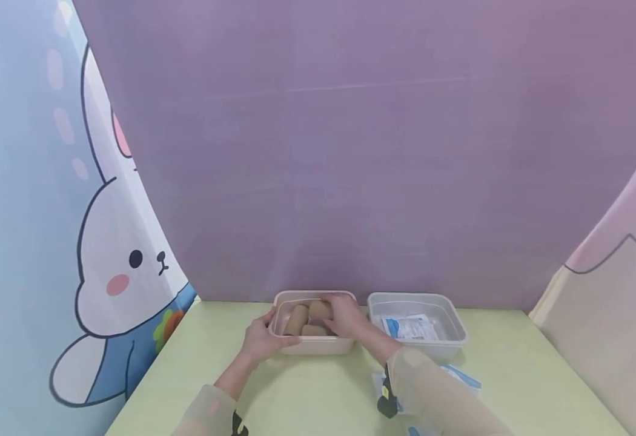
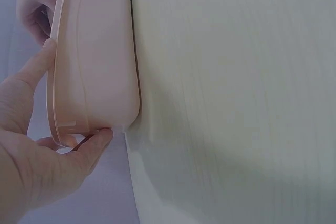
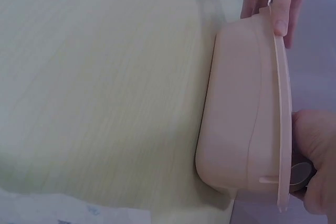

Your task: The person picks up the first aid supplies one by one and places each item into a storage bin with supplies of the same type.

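Observation:
A pale pink plastic bin stands at the back of the table, with several brown cardboard tubes lying in it. My left hand grips the bin's left end, thumb on the near rim and fingers round the side; the left wrist view shows this hand on the corner. Over the bin's right part, my right hand reaches in and holds a tube between thumb and fingers. In the right wrist view a round tube end shows by that hand. Its fingertips are partly hidden.
Right of the pink bin stands a white bin holding blue-and-white packets. More packets lie on the pale green table, partly under my right forearm. A purple cloth backdrop rises directly behind both bins.

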`<state>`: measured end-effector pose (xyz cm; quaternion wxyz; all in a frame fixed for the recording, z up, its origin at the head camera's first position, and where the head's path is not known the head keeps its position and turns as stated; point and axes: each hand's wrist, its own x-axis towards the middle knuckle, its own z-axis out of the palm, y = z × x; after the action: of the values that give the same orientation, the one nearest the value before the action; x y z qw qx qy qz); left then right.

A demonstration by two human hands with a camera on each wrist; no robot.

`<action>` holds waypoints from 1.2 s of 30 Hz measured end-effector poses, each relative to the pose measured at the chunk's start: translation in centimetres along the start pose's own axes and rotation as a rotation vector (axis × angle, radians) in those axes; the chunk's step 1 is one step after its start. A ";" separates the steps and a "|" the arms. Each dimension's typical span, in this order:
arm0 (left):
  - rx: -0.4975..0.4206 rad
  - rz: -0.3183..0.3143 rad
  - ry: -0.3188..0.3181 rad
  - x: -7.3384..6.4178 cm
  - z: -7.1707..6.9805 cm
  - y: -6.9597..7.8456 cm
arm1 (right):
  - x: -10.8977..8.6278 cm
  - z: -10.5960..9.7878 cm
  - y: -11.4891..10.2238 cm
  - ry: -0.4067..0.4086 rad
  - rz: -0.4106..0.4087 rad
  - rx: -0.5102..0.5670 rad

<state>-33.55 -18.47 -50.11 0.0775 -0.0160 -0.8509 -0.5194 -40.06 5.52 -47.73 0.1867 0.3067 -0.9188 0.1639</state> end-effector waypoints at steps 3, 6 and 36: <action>-0.009 0.007 -0.008 -0.1 0.1 0.2 | 0.0 0.2 0.1 -0.013 0.020 -0.035; -0.015 0.004 -0.013 -0.1 0.2 0.2 | 0.0 0.2 0.0 -0.032 0.045 -0.074; 0.055 -0.008 -0.029 0.5 -1.1 -0.5 | -3.8 -7.5 6.8 0.068 0.272 0.133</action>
<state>-34.01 -19.71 -49.94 0.0635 -0.0177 -0.8659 -0.4959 -39.64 15.70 -44.10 0.1730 0.1852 -0.9321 0.2587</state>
